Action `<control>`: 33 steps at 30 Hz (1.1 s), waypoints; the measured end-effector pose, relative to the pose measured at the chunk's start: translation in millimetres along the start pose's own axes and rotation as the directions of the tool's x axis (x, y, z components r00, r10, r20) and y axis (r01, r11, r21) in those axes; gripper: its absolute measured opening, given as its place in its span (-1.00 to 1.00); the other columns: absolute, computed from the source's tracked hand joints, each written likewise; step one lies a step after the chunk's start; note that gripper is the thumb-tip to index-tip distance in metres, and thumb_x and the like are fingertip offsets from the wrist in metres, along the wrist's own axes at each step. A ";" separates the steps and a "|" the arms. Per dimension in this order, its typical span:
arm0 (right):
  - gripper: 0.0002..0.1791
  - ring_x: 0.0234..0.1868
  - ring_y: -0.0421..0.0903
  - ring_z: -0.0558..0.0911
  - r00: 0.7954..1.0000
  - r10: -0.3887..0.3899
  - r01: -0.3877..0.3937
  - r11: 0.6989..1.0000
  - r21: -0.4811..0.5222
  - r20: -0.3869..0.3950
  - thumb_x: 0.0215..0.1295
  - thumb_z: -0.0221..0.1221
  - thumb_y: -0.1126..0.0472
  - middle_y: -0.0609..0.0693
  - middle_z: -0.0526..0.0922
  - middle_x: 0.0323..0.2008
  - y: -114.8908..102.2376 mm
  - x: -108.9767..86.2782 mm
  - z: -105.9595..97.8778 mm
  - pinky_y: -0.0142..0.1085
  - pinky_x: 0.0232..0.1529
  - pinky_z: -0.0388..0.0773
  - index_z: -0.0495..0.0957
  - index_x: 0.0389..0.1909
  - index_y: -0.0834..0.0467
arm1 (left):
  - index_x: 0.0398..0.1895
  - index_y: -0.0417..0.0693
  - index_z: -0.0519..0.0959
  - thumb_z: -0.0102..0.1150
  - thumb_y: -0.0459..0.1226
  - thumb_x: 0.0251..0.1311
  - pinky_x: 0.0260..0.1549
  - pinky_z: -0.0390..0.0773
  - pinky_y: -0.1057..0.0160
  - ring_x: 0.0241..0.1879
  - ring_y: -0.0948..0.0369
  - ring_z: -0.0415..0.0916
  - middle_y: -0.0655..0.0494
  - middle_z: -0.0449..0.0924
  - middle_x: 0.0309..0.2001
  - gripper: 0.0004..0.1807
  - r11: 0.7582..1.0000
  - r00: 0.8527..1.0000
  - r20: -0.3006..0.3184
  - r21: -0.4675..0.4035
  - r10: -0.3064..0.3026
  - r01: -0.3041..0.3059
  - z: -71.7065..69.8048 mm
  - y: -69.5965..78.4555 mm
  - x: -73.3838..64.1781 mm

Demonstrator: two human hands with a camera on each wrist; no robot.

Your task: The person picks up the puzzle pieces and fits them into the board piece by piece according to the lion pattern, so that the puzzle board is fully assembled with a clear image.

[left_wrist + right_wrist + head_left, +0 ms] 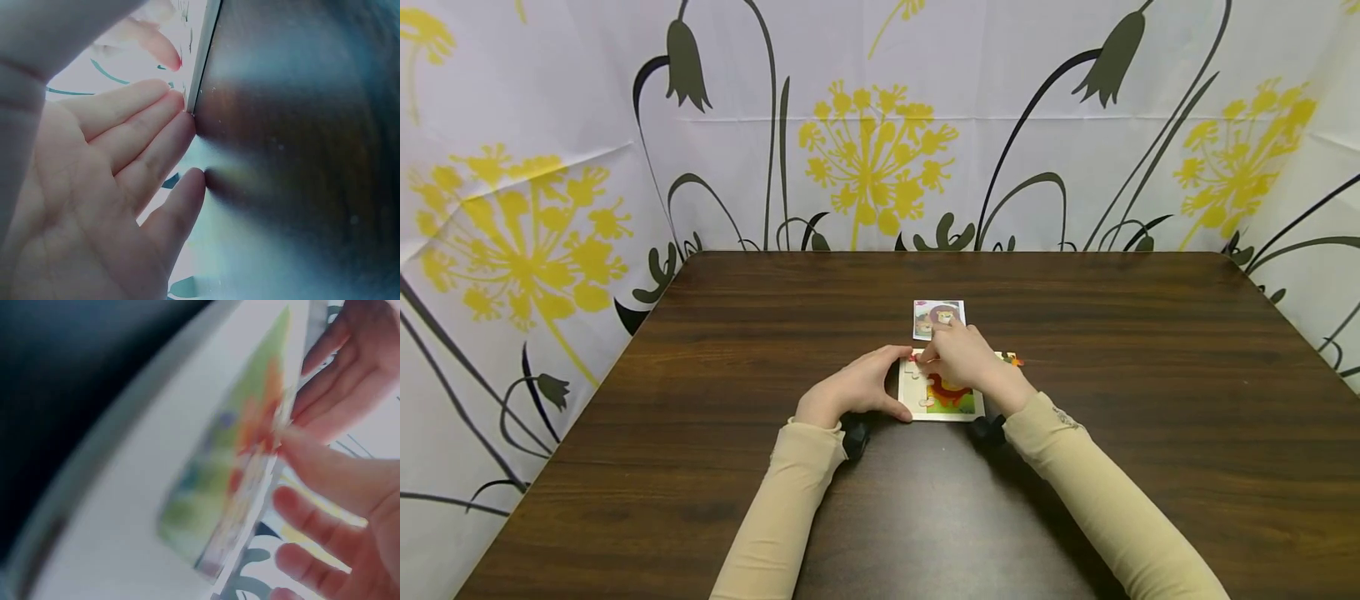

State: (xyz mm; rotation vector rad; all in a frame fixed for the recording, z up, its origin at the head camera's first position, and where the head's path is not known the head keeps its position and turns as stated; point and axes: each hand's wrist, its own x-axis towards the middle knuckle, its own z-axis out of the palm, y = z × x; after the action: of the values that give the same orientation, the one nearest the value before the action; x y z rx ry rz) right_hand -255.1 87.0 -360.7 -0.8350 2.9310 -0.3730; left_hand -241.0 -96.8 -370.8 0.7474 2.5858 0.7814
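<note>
A flat wooden jigsaw board (940,417) lies in front of the person in the head view. Its right part shows a red-maned lion on green, while the left part is pale with piece outlines. My left hand (859,386) frames the board's left side, thumb at the near corner and fingertips at the far one. In the left wrist view its fingers (153,134) are straight against the board's edge. My right hand (962,358) reaches over the far half, its thumb and hidden index finger pinching a small puzzle piece with red (913,357) near the far left corner.
Just beyond the board lies a small picture card (925,321) with a lion, partly covered by the right fingers. Colourful puzzle pieces (1013,359) show past the right wrist. All of it is on a dark wooden table (1112,350), with a flowered cloth (880,50) behind.
</note>
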 end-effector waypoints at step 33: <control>-0.27 0.04 0.18 0.50 0.994 0.075 -0.097 0.931 0.353 0.077 0.02 0.39 0.19 0.26 0.49 0.16 50.4 -19.7 -23.6 0.00 0.06 0.49 0.38 0.24 0.29 | 0.37 -0.17 0.18 0.52 -0.09 -0.22 0.34 0.21 0.07 0.33 0.05 0.21 -0.05 0.25 0.35 0.04 0.998 0.998 0.021 -0.003 -0.058 0.058 -1.0 1.8 -0.7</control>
State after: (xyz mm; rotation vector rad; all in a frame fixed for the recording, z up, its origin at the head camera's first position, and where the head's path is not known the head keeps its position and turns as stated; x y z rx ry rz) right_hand -267.2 143.9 -350.5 -0.6502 2.7060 -0.8235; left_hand -240.1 -96.4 -368.9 0.6720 2.5749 0.7571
